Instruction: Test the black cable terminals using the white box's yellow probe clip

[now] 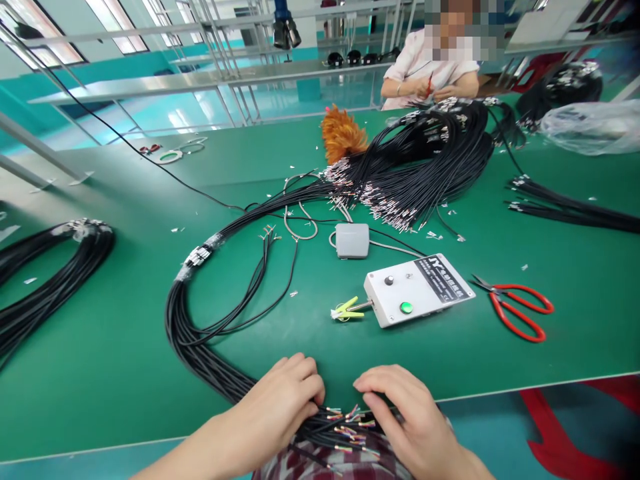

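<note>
- Cable bundle (187,333) curves across the green table (100,400) to its near edge, where the coloured wire ends (353,437) spill out above a checked lap (325,467)
- Left hand (295,387) is closed over the bundle just short of those ends, presumably to gather the strands while leaving the tips exposed
- Its wrist comes in low from the left, knuckles up, fingers bent down onto the black cables
- Right hand (410,407) is loosely open beside the ends, palm turned inward, index finger and thumb slightly parted; I see nothing gripped between them, and its lower fingers are partly hidden
- Further up, clear wrapping (215,240) surrounds part of the bundle, probably keeping it together
- Grey control box (420,290) and red-handled scissors (520,313) lie beyond the right hand, perhaps placed for easy reach
</note>
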A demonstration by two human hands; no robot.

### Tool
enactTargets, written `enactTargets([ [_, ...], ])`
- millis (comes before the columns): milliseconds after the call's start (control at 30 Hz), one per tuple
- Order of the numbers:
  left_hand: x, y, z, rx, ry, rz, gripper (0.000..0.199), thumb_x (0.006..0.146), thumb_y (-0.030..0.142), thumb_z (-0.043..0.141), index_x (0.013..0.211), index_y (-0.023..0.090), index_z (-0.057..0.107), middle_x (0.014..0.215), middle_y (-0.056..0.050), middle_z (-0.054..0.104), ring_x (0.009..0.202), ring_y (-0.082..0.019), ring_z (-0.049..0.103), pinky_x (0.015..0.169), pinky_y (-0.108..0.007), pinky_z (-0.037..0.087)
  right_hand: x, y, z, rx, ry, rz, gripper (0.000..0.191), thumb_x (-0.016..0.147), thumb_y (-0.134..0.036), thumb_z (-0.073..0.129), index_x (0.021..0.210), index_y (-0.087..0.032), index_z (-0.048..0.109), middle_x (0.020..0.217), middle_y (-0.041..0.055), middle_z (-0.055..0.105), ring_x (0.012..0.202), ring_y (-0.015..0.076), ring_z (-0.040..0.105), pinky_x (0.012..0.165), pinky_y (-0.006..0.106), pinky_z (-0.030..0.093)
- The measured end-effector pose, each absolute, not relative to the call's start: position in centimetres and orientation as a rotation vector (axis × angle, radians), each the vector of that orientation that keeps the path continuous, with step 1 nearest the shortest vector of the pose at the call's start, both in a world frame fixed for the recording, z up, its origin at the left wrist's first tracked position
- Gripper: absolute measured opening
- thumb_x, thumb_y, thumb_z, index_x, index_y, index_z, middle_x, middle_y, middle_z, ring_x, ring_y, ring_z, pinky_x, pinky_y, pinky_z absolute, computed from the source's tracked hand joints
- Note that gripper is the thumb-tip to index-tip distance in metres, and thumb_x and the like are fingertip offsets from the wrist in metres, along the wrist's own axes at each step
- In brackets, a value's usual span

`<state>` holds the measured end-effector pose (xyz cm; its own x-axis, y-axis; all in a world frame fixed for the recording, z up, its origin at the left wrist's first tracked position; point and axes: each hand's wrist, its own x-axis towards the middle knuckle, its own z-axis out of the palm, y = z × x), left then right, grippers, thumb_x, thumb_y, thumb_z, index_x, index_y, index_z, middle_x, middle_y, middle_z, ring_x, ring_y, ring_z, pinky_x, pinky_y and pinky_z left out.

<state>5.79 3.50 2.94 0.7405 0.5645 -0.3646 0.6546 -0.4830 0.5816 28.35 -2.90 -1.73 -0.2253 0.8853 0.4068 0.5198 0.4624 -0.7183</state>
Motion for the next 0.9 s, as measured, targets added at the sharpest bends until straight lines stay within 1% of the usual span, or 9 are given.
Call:
enactTargets([
  [167, 5.9, 3.0, 2.9, 2.193, 0.921, -0.122, 0.021, 0.094, 0.008, 0.038, 0.083, 0.021, 0.051, 0.091, -0.003, 0.057, 0.087, -0.020, 0.051, 0.083, -0.033, 0.045, 27.9, -3.1, -1.7, -1.152, -1.900, 0.562, 0.018, 0.094, -0.011, 0.048, 0.101, -0.021, 0.062, 0.084, 0.0030, 0.072, 0.076, 0.0156, 0.069, 0.070, 0.027, 0.056],
  [300, 5.0, 3.0, 2.4, 2.017, 0.987, 0.030, 0.019, 0.099, 0.017, 0.033, 0.089, 0.022, 0.048, 0.088, -0.002, 0.056, 0.079, -0.018, 0.052, 0.075, -0.029, 0.046, 27.9, -3.3, -1.5, -1.148, -1.883, 0.577, 0.019, 0.095, -0.012, 0.047, 0.101, -0.021, 0.062, 0.086, 0.0035, 0.073, 0.078, 0.0159, 0.069, 0.072, 0.028, 0.057],
  [400, 4.9, 3.2, 2.0, 1.886, 1.055, 0.221, 0.009, 0.097, 0.023, 0.041, 0.095, 0.023, 0.050, 0.090, -0.001, 0.059, 0.080, -0.017, 0.055, 0.075, -0.027, 0.046, 27.8, -3.3, -1.5, -1.131, -1.905, 0.571, 0.020, 0.096, -0.015, 0.045, 0.107, -0.021, 0.061, 0.093, 0.0047, 0.075, 0.084, 0.0161, 0.071, 0.076, 0.027, 0.056],
  [500, 5.5, 3.1, 1.4, 1.755, 1.120, 0.456, 0.011, 0.093, 0.026, 0.051, 0.086, 0.021, 0.057, 0.079, -0.001, 0.062, 0.072, -0.016, 0.056, 0.067, -0.025, 0.046, 27.5, -3.4, -2.1, -1.077, -1.979, 0.539, 0.021, 0.099, -0.020, 0.044, 0.112, -0.020, 0.060, 0.101, 0.0058, 0.076, 0.088, 0.0160, 0.071, 0.076, 0.026, 0.055],
  [567, 6.2, 2.9, 1.1, 1.597, 1.166, 0.534, 0.019, 0.092, 0.031, 0.052, 0.080, 0.020, 0.060, 0.067, 0.000, 0.061, 0.056, -0.013, 0.052, 0.054, -0.024, 0.041, 27.1, -3.5, -2.9, -1.028, -2.036, 0.530, 0.020, 0.100, -0.024, 0.043, 0.106, -0.020, 0.062, 0.094, 0.0036, 0.077, 0.078, 0.0147, 0.072, 0.067, 0.025, 0.054],
  [667, 7.2, 2.5, 0.7, 1.405, 1.153, 0.552, 0.024, 0.092, 0.038, 0.053, 0.085, 0.018, 0.064, 0.065, -0.001, 0.065, 0.045, -0.010, 0.049, 0.046, -0.022, 0.036, 26.9, -3.6, -3.5, -0.938, -2.090, 0.541, 0.026, 0.102, -0.029, 0.041, 0.091, -0.022, 0.064, 0.071, -0.0031, 0.075, 0.056, 0.0113, 0.067, 0.052, 0.023, 0.047],
  [700, 7.4, 2.5, 0.6, 1.374, 1.140, 0.559, 0.025, 0.092, 0.039, 0.053, 0.086, 0.017, 0.065, 0.067, -0.001, 0.066, 0.045, -0.009, 0.049, 0.046, -0.022, 0.036, 27.0, -3.5, -3.4, -0.930, -2.078, 0.550, 0.026, 0.101, -0.031, 0.042, 0.089, -0.023, 0.064, 0.069, -0.0036, 0.074, 0.055, 0.0112, 0.067, 0.052, 0.023, 0.046],
  [800, 7.8, 2.6, 0.5, 1.339, 1.113, 0.581, 0.028, 0.092, 0.042, 0.054, 0.090, 0.017, 0.065, 0.069, -0.002, 0.067, 0.045, -0.009, 0.048, 0.046, -0.022, 0.035, 27.3, -2.4, -2.4, -1.092, -1.871, 0.645, 0.020, 0.097, -0.032, 0.051, 0.091, -0.022, 0.068, 0.079, 0.0004, 0.076, 0.067, 0.0139, 0.071, 0.062, 0.022, 0.052],
  [900, 7.9, 3.1, 0.4, 1.320, 1.105, 0.596, 0.033, 0.091, 0.047, 0.055, 0.089, 0.016, 0.065, 0.068, -0.003, 0.067, 0.044, -0.008, 0.048, 0.046, -0.021, 0.035, 26.9, -0.6, -1.2, -1.294, -1.461, 0.969, 0.022, 0.093, -0.037, 0.056, 0.087, -0.020, 0.069, 0.078, 0.0043, 0.075, 0.066, 0.0151, 0.070, 0.061, 0.023, 0.054],
])
